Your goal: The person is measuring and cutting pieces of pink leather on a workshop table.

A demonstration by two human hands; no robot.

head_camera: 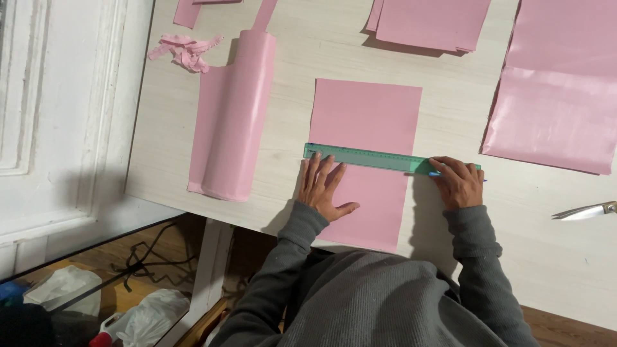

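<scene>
Head view: left hand [324, 186] lies flat, grasping nothing, pinning green ruler [373, 158] across pink sheet [366, 119] mid-table, right hand [457, 183] clasping blue pen [437, 174] at its edge; steady pressure should keep the line true.

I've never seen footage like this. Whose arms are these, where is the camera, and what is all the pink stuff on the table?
There is no machine here: a person in a grey sweater wears a camera on the head, looking down at their own hands. The left hand lies flat on a pink sheet, beside a green ruler set across it. The right hand rests at the ruler's other end and holds a blue pen. On the pale table also lie a pink roll, more pink sheets, crumpled scraps and scissors.
</scene>
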